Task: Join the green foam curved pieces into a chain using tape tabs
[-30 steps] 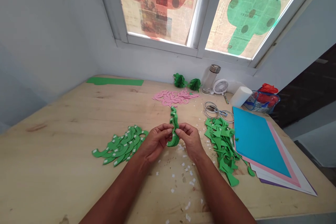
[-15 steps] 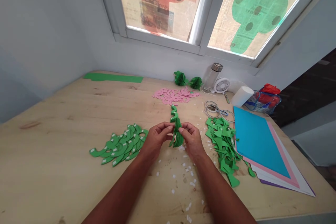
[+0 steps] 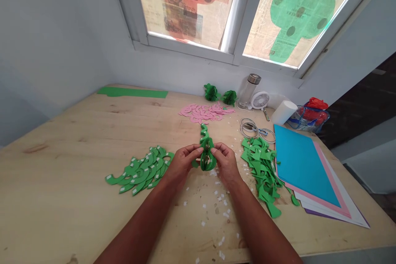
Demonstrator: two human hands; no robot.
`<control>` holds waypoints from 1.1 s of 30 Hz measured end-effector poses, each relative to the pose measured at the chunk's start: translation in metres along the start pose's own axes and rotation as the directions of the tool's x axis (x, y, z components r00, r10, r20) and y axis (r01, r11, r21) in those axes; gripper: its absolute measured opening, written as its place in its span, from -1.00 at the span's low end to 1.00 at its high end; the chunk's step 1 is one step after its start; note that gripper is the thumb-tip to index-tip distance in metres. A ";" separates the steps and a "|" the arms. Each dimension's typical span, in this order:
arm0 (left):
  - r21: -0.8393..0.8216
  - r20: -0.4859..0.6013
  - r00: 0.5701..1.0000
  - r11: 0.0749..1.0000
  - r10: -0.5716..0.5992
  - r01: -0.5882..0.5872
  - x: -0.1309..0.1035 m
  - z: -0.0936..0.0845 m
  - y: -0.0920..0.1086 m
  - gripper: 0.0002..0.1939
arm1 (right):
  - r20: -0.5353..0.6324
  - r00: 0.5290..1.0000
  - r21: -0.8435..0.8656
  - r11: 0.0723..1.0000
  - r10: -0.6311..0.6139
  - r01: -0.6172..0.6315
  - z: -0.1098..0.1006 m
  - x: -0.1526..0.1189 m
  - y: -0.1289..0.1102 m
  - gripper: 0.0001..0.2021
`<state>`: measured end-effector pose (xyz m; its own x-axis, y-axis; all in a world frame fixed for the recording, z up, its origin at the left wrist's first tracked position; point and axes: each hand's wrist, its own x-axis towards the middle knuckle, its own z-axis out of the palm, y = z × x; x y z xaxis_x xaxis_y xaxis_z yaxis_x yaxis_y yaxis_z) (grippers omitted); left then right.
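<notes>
So the layered green paper piece (image 3: 212, 164) sits right between both hands, long axis running away from the person; left hand (image 3: 185, 162) pinches one side, right hand (image 3: 225, 161) the other, neither really nearer.

Daylight enters the room where I stand through the papered window (image 3: 243, 14) between 11 and 2 o'clock; its panes (image 3: 154, 12) glow amber, and a narrow white strip (image 3: 230, 27) at 1 o'clock glares nearly featureless. The wall (image 3: 62, 41) at 10 o'clock dulls to grey; the dark area (image 3: 361, 105) at 3 o'clock yields little detail. Soft shadows lie on the table (image 3: 80, 140). Wide-angle distortion stretches the margins; the green paper (image 3: 211, 161) near the centre is moderately sharp, the forearms (image 3: 139, 222) at 5 and 7 o'clock softer.
</notes>
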<state>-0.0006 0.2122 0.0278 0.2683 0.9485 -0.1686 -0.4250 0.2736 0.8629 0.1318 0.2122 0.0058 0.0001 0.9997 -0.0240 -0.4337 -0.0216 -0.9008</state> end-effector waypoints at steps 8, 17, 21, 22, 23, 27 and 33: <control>0.006 -0.028 1.000 1.000 -0.009 0.010 0.001 -0.003 -0.002 -0.72 | -0.044 0.998 0.058 0.998 0.040 -0.037 0.001 0.000 -0.002 -0.84; 0.004 0.004 1.000 1.000 0.002 -0.002 0.000 -0.002 0.000 -0.71 | -0.046 0.996 0.119 0.991 0.070 -0.064 0.001 0.000 -0.003 -0.83; 0.078 0.006 1.000 0.997 0.015 -0.015 0.000 -0.001 -0.003 -0.64 | -0.059 0.996 0.128 0.990 0.069 -0.061 0.000 0.000 -0.002 -0.83; 0.097 -0.013 0.999 0.995 0.034 -0.033 0.000 0.000 -0.004 -0.62 | -0.056 0.996 0.128 0.990 0.072 -0.065 0.001 0.000 -0.001 -0.83; 0.115 -0.037 0.998 0.992 0.056 -0.052 0.000 0.001 -0.005 -0.61 | -0.052 0.996 0.124 0.990 0.076 -0.069 0.001 0.000 -0.001 -0.83; 0.173 -0.126 0.986 0.981 0.106 -0.083 0.000 0.006 -0.008 -0.56 | -0.047 0.997 0.079 0.995 0.067 -0.063 0.001 0.000 0.001 -0.82; 0.217 -0.162 0.979 0.973 0.120 -0.083 -0.001 0.009 -0.008 -0.63 | -0.064 0.997 0.019 0.999 0.051 -0.050 0.000 0.001 0.003 -0.83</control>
<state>0.0102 0.2079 0.0255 0.0717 0.9876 -0.1393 -0.2478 0.1530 0.9567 0.1302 0.2130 0.0028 0.0352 0.9946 -0.0974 -0.4503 -0.0712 -0.8900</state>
